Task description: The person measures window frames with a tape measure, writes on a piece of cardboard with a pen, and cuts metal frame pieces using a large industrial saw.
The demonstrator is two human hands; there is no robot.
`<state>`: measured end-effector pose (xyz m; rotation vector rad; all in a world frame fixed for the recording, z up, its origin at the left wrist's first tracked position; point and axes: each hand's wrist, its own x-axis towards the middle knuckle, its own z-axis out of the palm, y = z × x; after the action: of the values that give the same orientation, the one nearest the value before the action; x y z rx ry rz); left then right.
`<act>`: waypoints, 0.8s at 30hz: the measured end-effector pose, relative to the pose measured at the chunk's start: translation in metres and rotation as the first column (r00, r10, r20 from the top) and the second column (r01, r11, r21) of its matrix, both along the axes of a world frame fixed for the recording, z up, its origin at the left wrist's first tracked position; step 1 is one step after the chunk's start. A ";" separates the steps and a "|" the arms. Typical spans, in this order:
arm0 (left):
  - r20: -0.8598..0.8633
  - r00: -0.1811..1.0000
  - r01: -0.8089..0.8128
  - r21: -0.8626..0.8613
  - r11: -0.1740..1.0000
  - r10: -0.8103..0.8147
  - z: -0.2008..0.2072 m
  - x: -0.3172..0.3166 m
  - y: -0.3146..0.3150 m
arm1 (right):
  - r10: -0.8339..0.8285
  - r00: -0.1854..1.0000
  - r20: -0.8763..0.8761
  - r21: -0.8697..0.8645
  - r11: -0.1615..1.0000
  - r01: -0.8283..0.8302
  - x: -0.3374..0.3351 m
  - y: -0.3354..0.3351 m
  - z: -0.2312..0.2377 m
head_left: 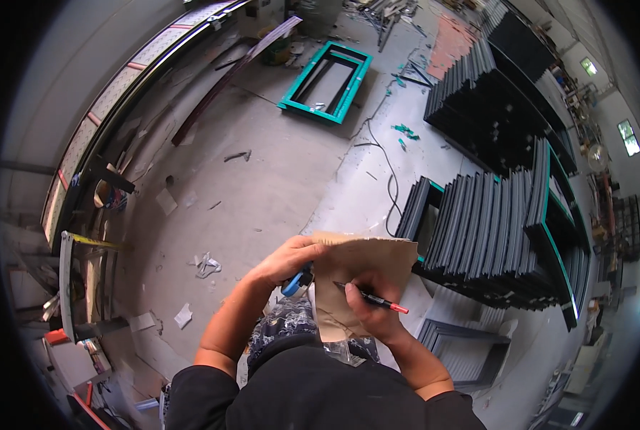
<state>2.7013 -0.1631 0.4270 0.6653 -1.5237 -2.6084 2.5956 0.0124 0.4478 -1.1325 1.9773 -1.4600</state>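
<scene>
My left hand [289,260] grips the left edge of a torn piece of brown cardboard [366,263], held up in front of my chest. A blue object [295,282] sits in the same hand, under the fingers. My right hand [372,308] holds a black marker with a red end [374,299] and rests on the lower middle of the cardboard, the marker's tip against its surface. A crumpled clear plastic wrap [291,320] lies below the cardboard, near my body.
Concrete workshop floor [262,179] with scraps of paper. A teal metal frame [327,81] lies flat at the back. Rows of dark framed panels [492,229] stand stacked at right, with a black cable [390,183] beside them. Metal rails and clutter line the left wall.
</scene>
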 end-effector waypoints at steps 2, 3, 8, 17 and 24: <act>-0.038 0.999 -0.035 0.022 0.999 0.036 -0.011 0.008 -0.014 | 0.114 0.993 0.034 -0.026 0.993 -0.113 -0.001 -0.017 0.008; -0.040 0.998 -0.052 0.021 0.998 0.052 -0.008 0.011 -0.020 | 0.131 0.991 0.032 -0.027 0.991 -0.130 -0.001 -0.024 0.010; -0.106 0.988 -0.112 -0.006 0.994 0.111 -0.003 0.025 -0.045 | 0.119 0.987 0.106 -0.033 0.993 -0.116 -0.003 -0.055 0.005; -0.029 0.985 -0.172 -0.037 0.984 0.171 -0.017 0.007 -0.077 | 0.248 0.968 -0.038 -0.066 0.966 -0.250 -0.037 -0.104 0.001; 0.052 0.977 -0.208 -0.024 0.978 0.209 -0.010 -0.062 -0.119 | 0.139 0.990 -0.018 -0.038 0.989 -0.140 -0.109 -0.146 -0.015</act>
<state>2.6395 -0.2820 0.4167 0.8503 -1.4039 -2.4380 2.4870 -0.1337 0.4331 -1.2757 1.8470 -1.4266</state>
